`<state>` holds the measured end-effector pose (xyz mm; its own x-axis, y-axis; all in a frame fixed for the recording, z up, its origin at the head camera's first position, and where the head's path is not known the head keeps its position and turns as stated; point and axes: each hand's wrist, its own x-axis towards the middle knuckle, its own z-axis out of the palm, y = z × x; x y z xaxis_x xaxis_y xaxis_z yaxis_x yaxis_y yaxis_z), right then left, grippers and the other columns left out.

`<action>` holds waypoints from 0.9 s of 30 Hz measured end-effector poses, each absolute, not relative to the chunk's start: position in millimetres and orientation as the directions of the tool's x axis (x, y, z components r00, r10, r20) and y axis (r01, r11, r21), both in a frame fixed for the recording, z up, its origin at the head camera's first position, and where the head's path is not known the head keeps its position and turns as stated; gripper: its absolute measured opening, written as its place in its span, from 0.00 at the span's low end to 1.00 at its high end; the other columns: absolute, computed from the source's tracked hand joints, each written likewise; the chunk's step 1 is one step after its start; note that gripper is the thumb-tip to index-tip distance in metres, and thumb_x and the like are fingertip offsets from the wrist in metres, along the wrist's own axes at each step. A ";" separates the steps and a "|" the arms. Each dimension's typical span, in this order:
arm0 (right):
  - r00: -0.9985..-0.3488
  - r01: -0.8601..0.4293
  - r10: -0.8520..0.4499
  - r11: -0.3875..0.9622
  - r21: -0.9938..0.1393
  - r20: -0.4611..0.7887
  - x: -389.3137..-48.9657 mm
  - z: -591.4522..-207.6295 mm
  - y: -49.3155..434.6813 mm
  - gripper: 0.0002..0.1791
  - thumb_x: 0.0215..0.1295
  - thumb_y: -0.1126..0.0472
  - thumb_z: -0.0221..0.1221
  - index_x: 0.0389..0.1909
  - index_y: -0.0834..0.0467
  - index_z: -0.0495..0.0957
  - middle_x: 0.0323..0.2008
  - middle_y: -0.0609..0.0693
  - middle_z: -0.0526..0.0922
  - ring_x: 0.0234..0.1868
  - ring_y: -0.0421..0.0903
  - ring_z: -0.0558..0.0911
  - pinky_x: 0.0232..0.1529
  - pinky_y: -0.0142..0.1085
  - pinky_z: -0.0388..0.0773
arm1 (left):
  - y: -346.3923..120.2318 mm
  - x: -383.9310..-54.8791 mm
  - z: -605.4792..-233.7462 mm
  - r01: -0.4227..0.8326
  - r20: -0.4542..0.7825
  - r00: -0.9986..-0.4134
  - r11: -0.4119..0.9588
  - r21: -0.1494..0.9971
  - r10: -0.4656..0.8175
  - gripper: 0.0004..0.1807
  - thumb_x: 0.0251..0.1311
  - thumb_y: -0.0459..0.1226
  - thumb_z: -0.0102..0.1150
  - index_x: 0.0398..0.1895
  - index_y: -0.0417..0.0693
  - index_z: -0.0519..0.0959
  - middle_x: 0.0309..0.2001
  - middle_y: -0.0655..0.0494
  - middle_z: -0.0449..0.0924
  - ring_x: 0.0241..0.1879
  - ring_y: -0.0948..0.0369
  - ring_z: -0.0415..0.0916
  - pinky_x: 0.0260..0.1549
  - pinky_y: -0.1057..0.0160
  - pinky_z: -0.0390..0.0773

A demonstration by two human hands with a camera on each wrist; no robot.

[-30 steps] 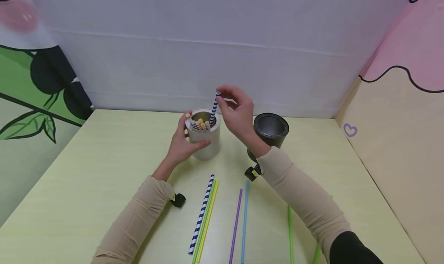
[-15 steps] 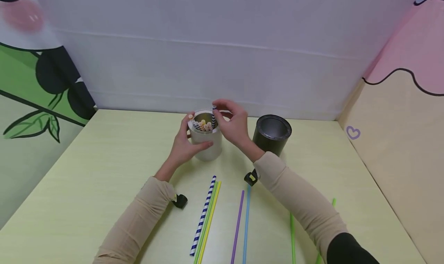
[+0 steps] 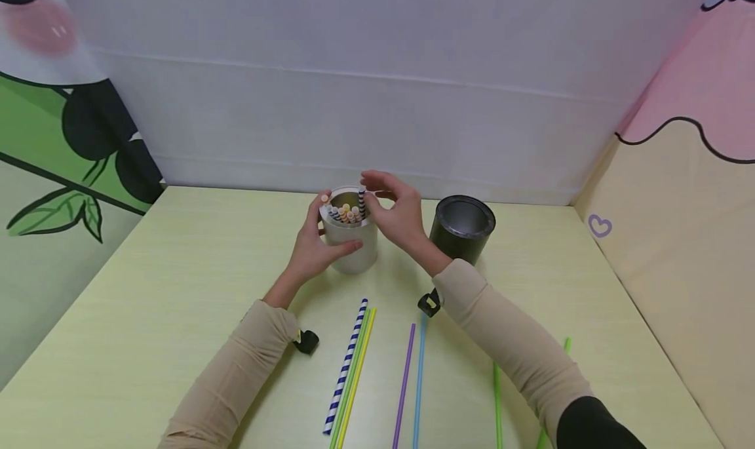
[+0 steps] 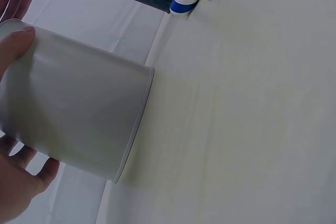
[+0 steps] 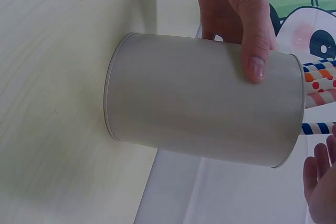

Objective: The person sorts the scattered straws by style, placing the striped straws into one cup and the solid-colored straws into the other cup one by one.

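A pale grey-white can [image 3: 354,255] stands at the back of the table, with several patterned paper straws [image 3: 347,213] in it. My left hand [image 3: 315,246] grips the can from the left, thumb across its front and fingers behind. A navy-and-white striped straw [image 3: 362,203] leans upright inside the right rim. My right hand [image 3: 401,213] is beside its top end, thumb near the straw and fingers spread above it. In the right wrist view the fingertips [image 5: 321,156] come right up to the striped straw [image 5: 315,128].
A dark empty can [image 3: 462,229] stands right of the pale one. In front lie a blue-striped straw [image 3: 345,370], green and yellow straws [image 3: 360,373], a purple straw [image 3: 404,383], a blue straw [image 3: 419,383] and green straws [image 3: 497,403]. A white wall [image 3: 377,128] closes the back.
The right hand has come down and left to the can's rim, and the striped straw has sunk lower inside. The left hand has kept its grip on the can.
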<state>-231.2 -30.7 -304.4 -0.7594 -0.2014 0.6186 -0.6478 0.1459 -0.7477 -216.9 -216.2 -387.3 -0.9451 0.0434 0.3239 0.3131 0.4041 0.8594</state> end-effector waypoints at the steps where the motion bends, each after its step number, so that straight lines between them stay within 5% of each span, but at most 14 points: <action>1: -0.760 -0.647 -0.202 0.145 -0.748 0.618 -234.7 -307.6 -30.1 0.17 0.62 0.74 0.58 0.52 0.68 0.78 0.46 0.63 0.83 0.47 0.55 0.82 0.50 0.44 0.79 | -216.1 -217.0 -387.5 0.313 0.323 -0.945 0.406 0.858 0.045 0.57 0.43 0.50 0.76 0.73 0.68 0.48 0.66 0.55 0.63 0.64 0.56 0.62 0.58 0.46 0.69; 11: -0.739 -0.673 -0.203 0.169 -0.720 0.643 -235.6 -307.1 -24.3 0.16 0.62 0.74 0.56 0.50 0.64 0.80 0.45 0.57 0.84 0.46 0.47 0.82 0.46 0.35 0.80 | -214.5 -216.9 -386.3 0.322 0.332 -0.942 0.405 0.856 0.048 0.57 0.43 0.49 0.76 0.74 0.68 0.47 0.66 0.55 0.63 0.64 0.56 0.62 0.58 0.46 0.69; 27: -0.676 -0.737 -0.217 0.180 -0.651 0.705 -197.3 -277.0 -3.1 0.13 0.60 0.79 0.55 0.46 0.74 0.78 0.43 0.67 0.82 0.43 0.61 0.81 0.45 0.49 0.80 | -217.0 -215.0 -385.6 0.340 0.347 -0.936 0.393 0.854 0.056 0.58 0.43 0.44 0.77 0.74 0.66 0.48 0.65 0.54 0.65 0.64 0.56 0.61 0.59 0.44 0.67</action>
<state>-197.3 -3.1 -277.0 -0.6756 -0.2169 0.7047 -0.7371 0.1800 -0.6513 -215.0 -217.0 -385.6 -0.9363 0.0555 0.3469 0.3398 0.3934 0.8543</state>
